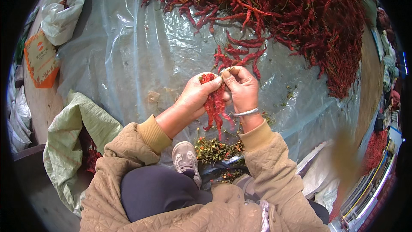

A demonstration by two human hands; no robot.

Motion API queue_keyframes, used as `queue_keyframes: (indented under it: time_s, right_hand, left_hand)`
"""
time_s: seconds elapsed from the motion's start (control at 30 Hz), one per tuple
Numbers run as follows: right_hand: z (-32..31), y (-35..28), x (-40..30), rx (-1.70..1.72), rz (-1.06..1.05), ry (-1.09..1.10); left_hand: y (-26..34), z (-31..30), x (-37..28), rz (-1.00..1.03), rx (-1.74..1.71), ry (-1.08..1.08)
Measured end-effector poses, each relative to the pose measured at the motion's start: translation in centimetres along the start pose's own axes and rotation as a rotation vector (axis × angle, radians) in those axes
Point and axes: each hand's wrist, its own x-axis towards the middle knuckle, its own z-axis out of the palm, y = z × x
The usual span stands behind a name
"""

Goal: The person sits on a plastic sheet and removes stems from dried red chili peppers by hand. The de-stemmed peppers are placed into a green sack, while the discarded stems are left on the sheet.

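My left hand (pixel 196 95) is closed around a small bunch of dried red chili peppers (pixel 212 109), whose tips hang down below the fingers. Thumb and forefinger of my right hand (pixel 241 85) pinch a chili stem (pixel 229 69) at the top of the bunch, close against my left thumb. Just beyond both hands, several loose red chilies (pixel 241 51) lie on a clear plastic sheet (pixel 154 54). Between my shoes and hands is a heap of cut-off green stems and caps (pixel 219 149).
A large pile of dried red chilies (pixel 273 3) covers the far and right side of the sheet. At left stand a pale green woven sack (pixel 64 135) with chilies inside, an orange and beige bag (pixel 42 59) and a white plastic bag (pixel 62 13). White sacking (pixel 318 167) lies at lower right.
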Motion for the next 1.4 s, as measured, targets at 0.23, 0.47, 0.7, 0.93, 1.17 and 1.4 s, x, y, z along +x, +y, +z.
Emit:
queue_keyframes:
  time_s: [0.23, 0.47, 0.7, 0.93, 1.17, 1.4]
  right_hand:
    - [-2.6, -0.7, 0.5, 0.287, 0.273, -0.219]
    - [-2.0, 0.0, 0.0, 0.163, 0.144, -0.160]
    - [0.2, -0.5, -1.5, -0.742, -0.761, -0.139]
    - [-11.3, 1.6, -0.5, -1.020, -0.146, -0.354]
    - [-13.9, 4.0, 3.6, -1.132, -0.215, 0.266]
    - [-9.0, -2.6, -3.6, -0.819, 0.015, -0.282]
  left_hand:
    - [-0.2, -0.4, 0.3, -0.135, 0.124, -0.066]
    - [-0.4, -0.2, 0.1, -0.084, 0.129, -0.005]
    - [-2.3, -1.8, 0.8, -0.133, 0.285, 0.138]
    - [-2.2, -3.5, 0.1, -0.088, 0.580, 0.196]
    - [-2.4, -1.4, -0.4, 0.340, 1.213, -0.069]
    - [-1.1, 3.4, 0.4, 1.150, 1.501, -0.405]
